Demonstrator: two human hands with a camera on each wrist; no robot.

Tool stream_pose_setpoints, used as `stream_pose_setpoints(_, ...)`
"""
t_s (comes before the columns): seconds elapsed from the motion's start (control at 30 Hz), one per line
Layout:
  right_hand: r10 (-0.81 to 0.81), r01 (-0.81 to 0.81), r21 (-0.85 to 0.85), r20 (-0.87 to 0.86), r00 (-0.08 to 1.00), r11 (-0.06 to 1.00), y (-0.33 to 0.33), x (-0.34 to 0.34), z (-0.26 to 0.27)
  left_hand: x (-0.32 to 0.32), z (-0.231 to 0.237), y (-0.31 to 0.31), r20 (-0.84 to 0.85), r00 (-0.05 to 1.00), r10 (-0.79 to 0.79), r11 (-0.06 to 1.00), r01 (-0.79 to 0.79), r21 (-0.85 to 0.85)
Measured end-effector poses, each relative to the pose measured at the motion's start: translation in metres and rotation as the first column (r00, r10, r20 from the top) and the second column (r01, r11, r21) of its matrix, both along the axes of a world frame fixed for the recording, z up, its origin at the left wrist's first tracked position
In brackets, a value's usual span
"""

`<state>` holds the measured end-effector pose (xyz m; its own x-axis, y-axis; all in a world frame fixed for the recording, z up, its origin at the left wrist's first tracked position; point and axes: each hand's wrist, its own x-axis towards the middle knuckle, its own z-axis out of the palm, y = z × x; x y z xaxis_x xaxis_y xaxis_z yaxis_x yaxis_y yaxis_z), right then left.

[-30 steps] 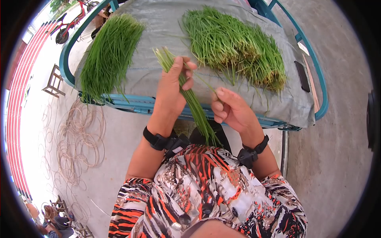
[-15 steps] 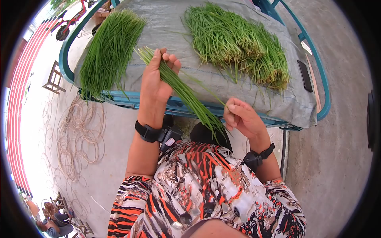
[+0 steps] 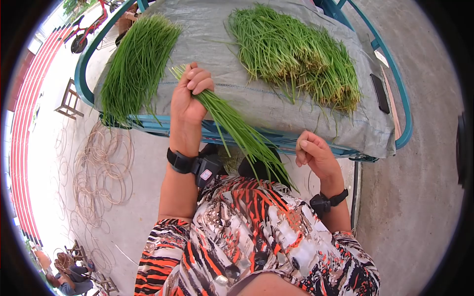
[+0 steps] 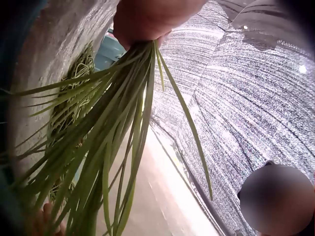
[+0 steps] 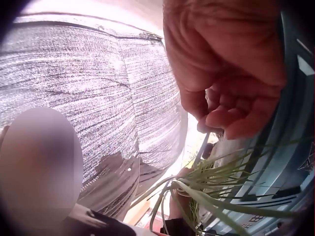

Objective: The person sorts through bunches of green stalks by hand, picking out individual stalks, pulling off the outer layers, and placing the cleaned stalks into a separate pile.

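In the head view my left hand grips a bunch of long green chives near its pale cut ends. Their leaf ends fan down toward my lap, and in the left wrist view the loose leaves hang below the fist. My right hand is apart from the bunch, off to its right, with fingers curled and thumb against the fingertips. In the right wrist view a thin strip shows right at those fingertips, like a single chive blade. The bunch's leaf tips lie below that hand.
A grey sheet covers the bed of a blue-railed cart. One chive pile lies on its left, a larger one on its right, beside a phone. Coiled wire and a stool are on the floor.
My right hand pinched a strand at the bunch and has drawn away right and down. My left hand has moved left, and its fingers have closed more tightly round the chives.
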<state>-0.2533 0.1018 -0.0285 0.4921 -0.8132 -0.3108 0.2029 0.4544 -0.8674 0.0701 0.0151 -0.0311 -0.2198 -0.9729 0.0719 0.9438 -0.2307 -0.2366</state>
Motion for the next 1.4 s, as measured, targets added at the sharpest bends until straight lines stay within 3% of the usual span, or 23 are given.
stream_pose_setpoints(0.1, -0.062, 0.061, -0.013, -0.087, 0.994, 0.998, 0.003, -0.004, 0.004, 0.004, 0.003, -0.002, -0.028, 1.0, -0.006, 0.999, 0.005, -0.035)
stream_pose_setpoints(0.23, -0.084, 0.016, -0.237, -0.28, 0.956, 0.971, 0.003, -0.005, 0.008, 0.006, 0.006, -0.005, 0.014, 1.0, 0.02, 0.998, -0.019, -0.066)
stream_pose_setpoints(0.3, -0.158, 0.015, -0.406, -0.321, 0.934, 0.914, -0.002, 0.002, 0.011, 0.006, 0.005, -0.011, 0.067, 0.998, 0.008, 0.995, -0.001, -0.099)
stream_pose_setpoints(0.4, -0.377, 0.099, -0.519, -0.463, 0.802, 0.849, -0.015, 0.006, 0.028, 0.005, -0.001, -0.026, 0.159, 0.986, -0.044, 0.993, 0.061, -0.105)
stream_pose_setpoints(0.43, -0.457, 0.139, -0.568, -0.468, 0.756, 0.811, -0.022, 0.007, 0.035, 0.004, -0.004, -0.032, 0.184, 0.98, -0.069, 0.993, 0.084, -0.079)
stream_pose_setpoints(0.53, -0.714, 0.033, -0.855, -0.41, 0.568, 0.517, -0.051, 0.011, 0.049, -0.002, -0.015, -0.045, 0.293, 0.951, -0.099, 0.993, 0.115, -0.036)
stream_pose_setpoints(0.67, -0.886, -0.207, -0.944, -0.316, 0.341, 0.257, -0.09, 0.012, 0.065, -0.005, -0.022, -0.05, 0.385, 0.918, -0.095, 0.985, 0.143, -0.098)
stream_pose_setpoints(0.77, -0.943, -0.309, -0.931, -0.266, 0.2, 0.197, -0.117, 0.007, 0.073, -0.007, -0.024, -0.051, 0.385, 0.918, -0.1, 0.98, 0.158, -0.123)
stream_pose_setpoints(0.87, -0.954, -0.324, -0.909, -0.295, 0.052, 0.263, -0.135, 0.005, 0.077, -0.008, -0.026, -0.053, 0.387, 0.917, -0.099, 0.979, 0.16, -0.127)
stream_pose_setpoints(0.97, -0.824, -0.24, -0.823, -0.553, 0.128, 0.515, -0.156, 0.003, 0.07, -0.007, -0.025, -0.054, 0.355, 0.927, -0.124, 0.973, 0.183, -0.139)
stream_pose_setpoints(1.07, -0.78, -0.116, -0.828, -0.557, 0.287, 0.549, -0.163, 0.005, 0.059, -0.006, -0.025, -0.055, 0.347, 0.929, -0.13, 0.973, 0.187, -0.135)
stream_pose_setpoints(1.17, -0.812, -0.07, -0.85, -0.521, 0.265, 0.522, -0.158, 0.006, 0.063, -0.005, -0.026, -0.056, 0.365, 0.923, -0.122, 0.977, 0.177, -0.121)
stream_pose_setpoints(1.27, -0.827, 0.022, -0.873, -0.452, 0.335, 0.486, -0.156, -0.001, 0.063, -0.002, -0.026, -0.059, 0.363, 0.923, -0.126, 0.977, 0.18, -0.117)
stream_pose_setpoints(1.37, -0.869, 0.0, -0.892, -0.441, 0.226, 0.452, -0.139, -0.006, 0.076, -0.001, -0.022, -0.059, 0.375, 0.917, -0.133, 0.977, 0.184, -0.104)
stream_pose_setpoints(1.4, -0.91, -0.074, -0.924, -0.381, 0.165, 0.374, -0.129, -0.006, 0.081, -0.001, -0.022, -0.059, 0.366, 0.921, -0.135, 0.978, 0.183, -0.1)
